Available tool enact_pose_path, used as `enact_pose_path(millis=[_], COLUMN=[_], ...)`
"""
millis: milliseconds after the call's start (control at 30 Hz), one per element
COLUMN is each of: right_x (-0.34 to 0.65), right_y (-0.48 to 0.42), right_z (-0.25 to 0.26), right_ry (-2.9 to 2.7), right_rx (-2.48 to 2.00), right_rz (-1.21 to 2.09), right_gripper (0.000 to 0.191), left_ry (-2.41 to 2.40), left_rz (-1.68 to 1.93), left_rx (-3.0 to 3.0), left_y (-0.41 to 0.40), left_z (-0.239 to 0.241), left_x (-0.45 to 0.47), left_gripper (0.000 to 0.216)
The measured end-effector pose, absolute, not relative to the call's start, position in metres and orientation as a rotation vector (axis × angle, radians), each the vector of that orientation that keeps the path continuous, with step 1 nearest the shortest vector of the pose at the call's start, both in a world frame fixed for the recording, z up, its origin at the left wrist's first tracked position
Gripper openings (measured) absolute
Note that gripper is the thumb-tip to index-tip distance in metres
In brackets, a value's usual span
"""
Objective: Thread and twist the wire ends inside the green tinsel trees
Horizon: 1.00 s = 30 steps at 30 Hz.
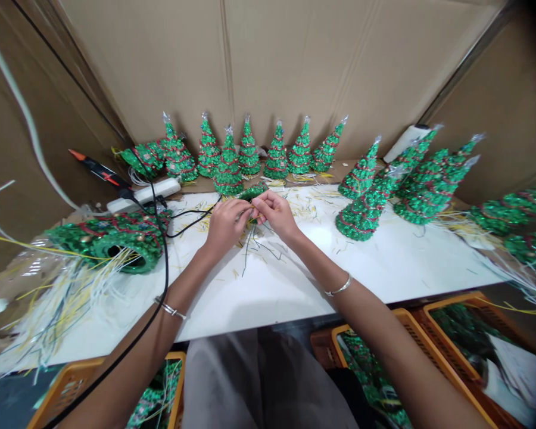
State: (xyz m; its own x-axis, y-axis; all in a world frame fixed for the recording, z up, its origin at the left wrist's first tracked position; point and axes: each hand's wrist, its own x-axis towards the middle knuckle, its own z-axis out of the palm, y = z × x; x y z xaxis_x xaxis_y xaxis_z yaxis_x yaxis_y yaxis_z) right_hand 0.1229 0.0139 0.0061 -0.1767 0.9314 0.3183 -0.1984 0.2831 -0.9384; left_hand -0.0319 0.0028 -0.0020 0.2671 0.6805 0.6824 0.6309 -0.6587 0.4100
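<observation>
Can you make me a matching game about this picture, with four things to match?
Column 1
1. Table
2. Baskets
3. Trees
4. Right hand

Column 2
A. mostly green
B. close beside the left hand
C. white on top
D. orange

Right pairs: 1-C, 2-D, 3-A, 4-B

Here, brown cardboard walls (286,65) close in behind the white table (429,256) and at both its ends. Bright light (313,219) pools on it.
</observation>
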Motion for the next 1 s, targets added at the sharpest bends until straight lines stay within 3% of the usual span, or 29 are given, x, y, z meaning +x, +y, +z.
enact_pose_path(millis=[167, 400, 700, 1000], right_x=[0.127, 0.128, 0.113, 0.111], right_y=[0.017, 0.014, 0.009, 0.009], right_z=[0.007, 0.008, 0.005, -0.007], right_ry=[-1.422, -1.364, -1.025, -1.150], right_rx=[-0.703, -0.725, -0.559, -0.732], right_rz=[1.186, 1.321, 1.512, 1.317], right_gripper=[0.042, 0.038, 0.040, 0.036], left_ry=[1.021, 1.080, 1.056, 1.015], left_rz=[1.392, 1.380, 1.511, 1.563], left_rx=[2.177, 1.969, 1.352, 1.204], left_y=[0.010, 0.009, 0.017, 0.016], left_z=[-0.002, -0.003, -0.012, -0.018], left_x=[-0.035, -0.033, -0.031, -0.027], left_gripper=[0.020, 0.020, 0.036, 0.031])
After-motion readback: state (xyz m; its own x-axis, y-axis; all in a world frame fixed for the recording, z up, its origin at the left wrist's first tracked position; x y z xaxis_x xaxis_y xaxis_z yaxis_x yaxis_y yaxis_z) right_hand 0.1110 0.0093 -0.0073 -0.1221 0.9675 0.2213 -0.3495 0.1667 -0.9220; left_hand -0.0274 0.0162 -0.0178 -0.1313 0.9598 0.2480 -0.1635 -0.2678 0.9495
